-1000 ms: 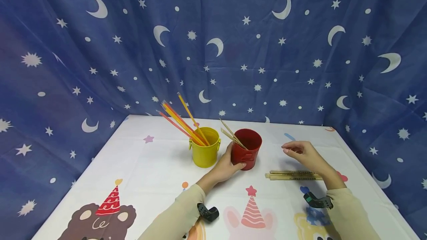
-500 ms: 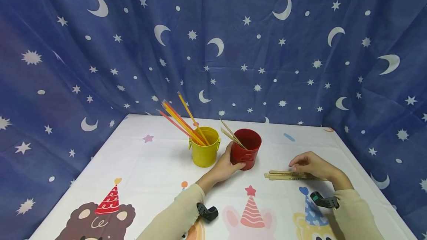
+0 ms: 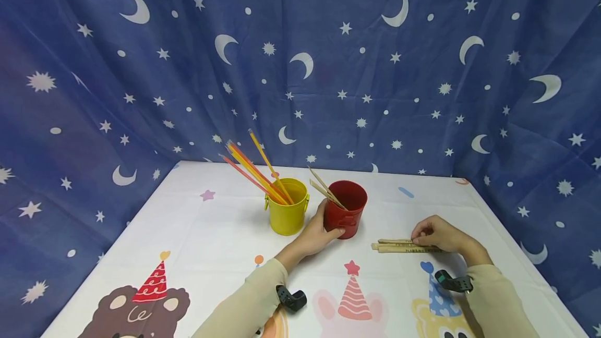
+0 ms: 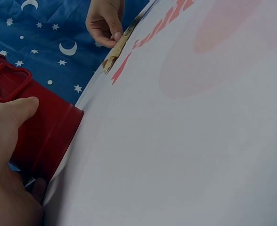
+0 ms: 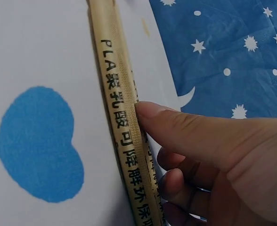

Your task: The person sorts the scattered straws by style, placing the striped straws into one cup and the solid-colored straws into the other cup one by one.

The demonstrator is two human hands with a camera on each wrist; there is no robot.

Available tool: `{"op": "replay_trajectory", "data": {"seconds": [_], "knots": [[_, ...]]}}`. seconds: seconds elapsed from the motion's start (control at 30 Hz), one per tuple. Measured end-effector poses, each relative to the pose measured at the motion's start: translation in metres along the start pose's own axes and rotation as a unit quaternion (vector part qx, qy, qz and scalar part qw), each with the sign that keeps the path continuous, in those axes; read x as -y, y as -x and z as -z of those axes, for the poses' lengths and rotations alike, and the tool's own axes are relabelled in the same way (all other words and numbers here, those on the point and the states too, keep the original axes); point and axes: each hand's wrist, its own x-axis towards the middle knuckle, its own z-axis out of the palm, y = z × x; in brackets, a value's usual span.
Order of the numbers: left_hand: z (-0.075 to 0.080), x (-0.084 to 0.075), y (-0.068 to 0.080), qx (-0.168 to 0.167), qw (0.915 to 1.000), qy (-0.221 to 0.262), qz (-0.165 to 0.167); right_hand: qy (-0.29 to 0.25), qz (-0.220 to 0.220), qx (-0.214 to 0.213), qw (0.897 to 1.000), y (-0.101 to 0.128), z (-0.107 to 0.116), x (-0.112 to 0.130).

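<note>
My left hand (image 3: 323,227) grips the side of a red metal bucket (image 3: 347,212), which stands upright with two paper-wrapped straws (image 3: 325,189) leaning out of it. The left wrist view shows the thumb (image 4: 16,110) pressed on the red bucket's (image 4: 44,132) wall. To the right, a small bundle of paper-wrapped straws (image 3: 398,246) lies flat on the table. My right hand (image 3: 422,234) rests at its right end, thumb and curled fingers pinching the wrapped straws (image 5: 122,127). The right hand (image 4: 103,21) also appears far off in the left wrist view.
A yellow bucket (image 3: 287,210) holding several orange and yellow straws (image 3: 253,166) stands just left of the red one. The white tablecloth (image 3: 197,239) carries cartoon prints. Blue star-and-moon fabric (image 3: 300,67) hangs behind and at both sides.
My right hand has come down from above the table onto the bundle of wrapped straws and closed its fingers on it. The left hand and red bucket stay put.
</note>
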Motion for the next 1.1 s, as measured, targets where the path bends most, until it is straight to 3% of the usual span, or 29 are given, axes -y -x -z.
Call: {"op": "replay_trajectory", "data": {"seconds": [0.67,0.9,1.1], "knots": [[0.0024,0.0008,-0.0042,0.003,0.9999,-0.011,0.009,0.018,-0.038,-0.022,0.999,-0.0075,-0.0002,0.0014],[0.0014,-0.0004,-0.0016,0.000,1.0000,-0.003,0.008,-0.003,-0.011,-0.010,1.000,-0.0061,-0.0025,0.0029],[-0.0002,-0.0005,0.0005,0.000,1.0000,-0.006,0.007,0.020,-0.019,-0.038,0.999,-0.0040,-0.0045,0.0053]]}}
